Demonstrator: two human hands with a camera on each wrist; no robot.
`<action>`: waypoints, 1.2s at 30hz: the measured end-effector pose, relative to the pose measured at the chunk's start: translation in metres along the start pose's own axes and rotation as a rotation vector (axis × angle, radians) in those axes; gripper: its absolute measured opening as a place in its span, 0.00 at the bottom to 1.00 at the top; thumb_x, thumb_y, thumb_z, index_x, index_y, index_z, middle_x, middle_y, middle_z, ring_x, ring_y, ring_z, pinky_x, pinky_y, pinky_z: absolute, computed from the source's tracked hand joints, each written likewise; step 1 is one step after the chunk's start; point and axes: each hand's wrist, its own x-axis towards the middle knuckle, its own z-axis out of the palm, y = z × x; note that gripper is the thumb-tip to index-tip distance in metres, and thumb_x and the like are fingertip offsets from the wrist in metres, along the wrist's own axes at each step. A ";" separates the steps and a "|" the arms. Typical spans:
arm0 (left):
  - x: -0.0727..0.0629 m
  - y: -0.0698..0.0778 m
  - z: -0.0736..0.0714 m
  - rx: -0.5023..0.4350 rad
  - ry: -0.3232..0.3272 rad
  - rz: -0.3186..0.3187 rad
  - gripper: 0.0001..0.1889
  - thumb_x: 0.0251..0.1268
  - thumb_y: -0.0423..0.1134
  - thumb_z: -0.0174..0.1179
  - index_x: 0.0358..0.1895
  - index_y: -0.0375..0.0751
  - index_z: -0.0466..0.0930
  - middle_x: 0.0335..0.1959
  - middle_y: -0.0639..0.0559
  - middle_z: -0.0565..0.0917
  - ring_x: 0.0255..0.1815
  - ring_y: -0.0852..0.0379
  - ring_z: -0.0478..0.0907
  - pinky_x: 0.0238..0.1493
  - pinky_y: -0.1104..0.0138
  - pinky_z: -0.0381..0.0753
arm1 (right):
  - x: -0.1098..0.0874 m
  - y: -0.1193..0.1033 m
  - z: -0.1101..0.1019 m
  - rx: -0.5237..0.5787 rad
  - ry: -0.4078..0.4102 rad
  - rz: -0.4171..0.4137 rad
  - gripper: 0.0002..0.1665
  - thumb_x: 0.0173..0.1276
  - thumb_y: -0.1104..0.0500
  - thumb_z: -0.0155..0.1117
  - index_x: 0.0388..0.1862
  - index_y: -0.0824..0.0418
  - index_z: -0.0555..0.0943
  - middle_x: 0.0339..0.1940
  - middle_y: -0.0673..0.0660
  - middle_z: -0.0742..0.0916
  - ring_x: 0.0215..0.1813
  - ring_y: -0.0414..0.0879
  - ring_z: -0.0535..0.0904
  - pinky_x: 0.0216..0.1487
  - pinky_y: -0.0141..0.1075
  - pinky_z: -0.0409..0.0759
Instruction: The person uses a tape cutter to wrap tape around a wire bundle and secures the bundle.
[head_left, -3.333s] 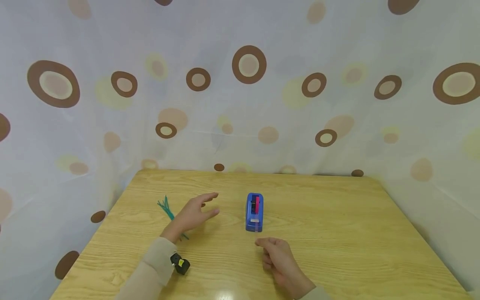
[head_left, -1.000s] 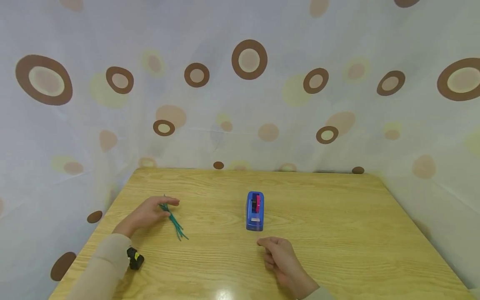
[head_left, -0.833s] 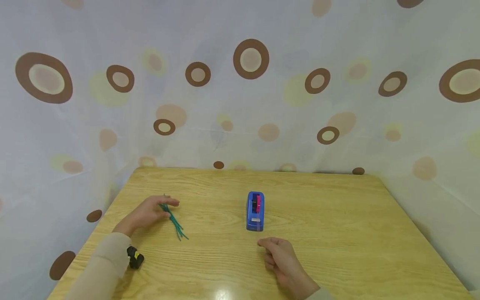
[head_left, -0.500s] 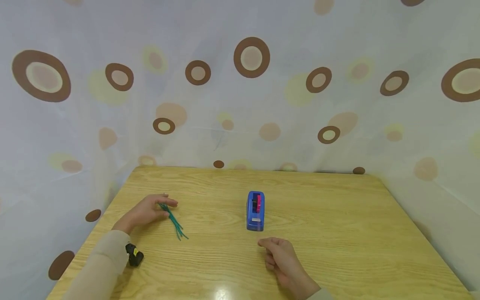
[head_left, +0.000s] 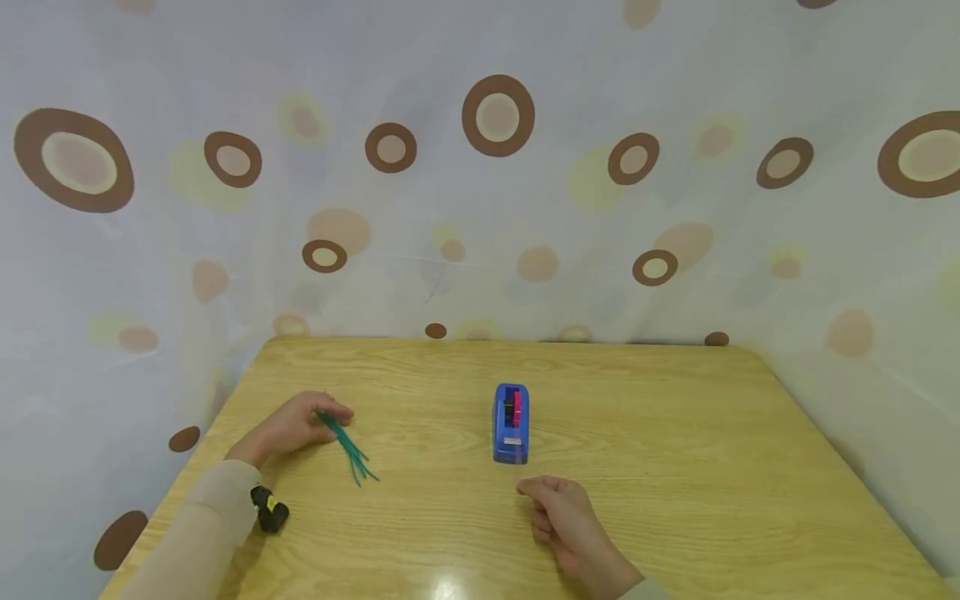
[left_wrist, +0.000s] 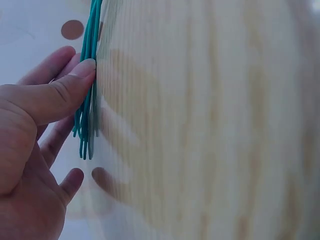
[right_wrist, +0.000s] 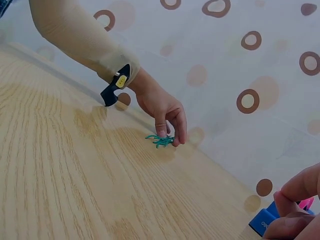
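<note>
At the left of the table in the head view lies a bundle of thin teal strands point(head_left: 350, 452), splayed at its near end. My left hand point(head_left: 294, 427) pinches its far end between thumb and fingers. The left wrist view shows the thumb pressed across the strands point(left_wrist: 90, 112), close to the tabletop. A blue tape dispenser point(head_left: 510, 451) with a pink-cored roll point(head_left: 517, 408) stands at the table's middle. Just in front of it, my right hand point(head_left: 567, 523) pinches the end of a clear tape strip drawn from the dispenser, thumb against index finger, other fingers curled.
The wooden table point(head_left: 660, 425) reaches back to a pale curtain point(head_left: 570, 217) printed with brown circles. A black wrist camera point(head_left: 269, 510) is strapped at the left sleeve, low over the table.
My left hand has moved left from between the strands and the dispenser, and its fingers have closed on the strands' far end. My right hand stays almost still with the tape.
</note>
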 end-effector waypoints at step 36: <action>0.005 0.007 0.007 0.425 0.091 -0.021 0.10 0.52 0.35 0.73 0.32 0.58 0.85 0.31 0.70 0.83 0.44 0.52 0.74 0.55 0.37 0.48 | -0.003 -0.001 -0.001 0.003 -0.012 -0.016 0.11 0.68 0.62 0.62 0.39 0.71 0.81 0.15 0.45 0.63 0.18 0.37 0.57 0.20 0.28 0.59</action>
